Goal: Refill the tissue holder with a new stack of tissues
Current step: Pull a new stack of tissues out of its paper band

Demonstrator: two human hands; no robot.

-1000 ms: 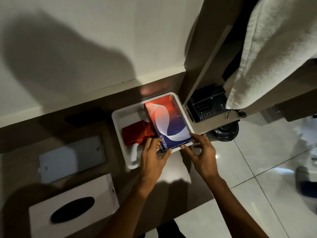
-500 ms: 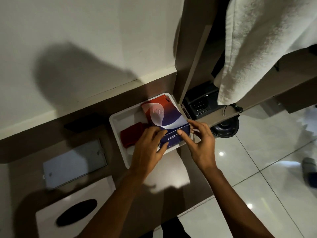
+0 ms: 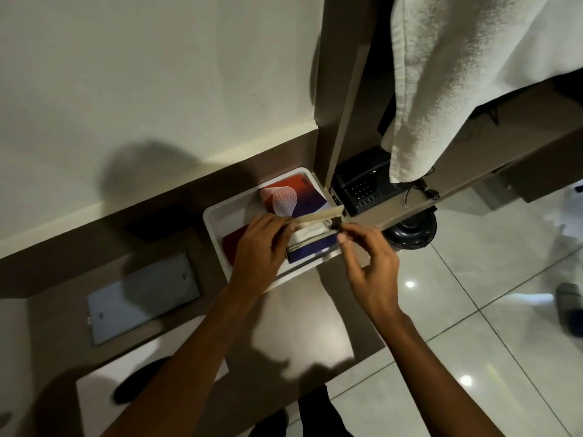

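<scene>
A red, white and blue tissue box [image 3: 293, 200] lies in a white tray [image 3: 214, 222] on the brown counter. Its near end flap [image 3: 318, 215] is lifted open, and white tissues [image 3: 310, 232] show inside. My left hand [image 3: 262, 247] grips the box's near left end and the flap. My right hand [image 3: 369, 263] pinches the flap's right corner. The white tissue holder [image 3: 101, 392] with a dark oval slot sits at the lower left, partly hidden by my left forearm.
A red cloth [image 3: 232, 247] lies in the tray beside the box. A grey plate [image 3: 142, 298] is set into the counter. A black telephone [image 3: 362, 187] and a hanging white towel [image 3: 457, 83] are to the right. The tiled floor [image 3: 473, 342] lies below the counter edge.
The box was closed a second ago; both hands have since pulled its near end flap up, exposing the white tissues. The view has shifted slightly.
</scene>
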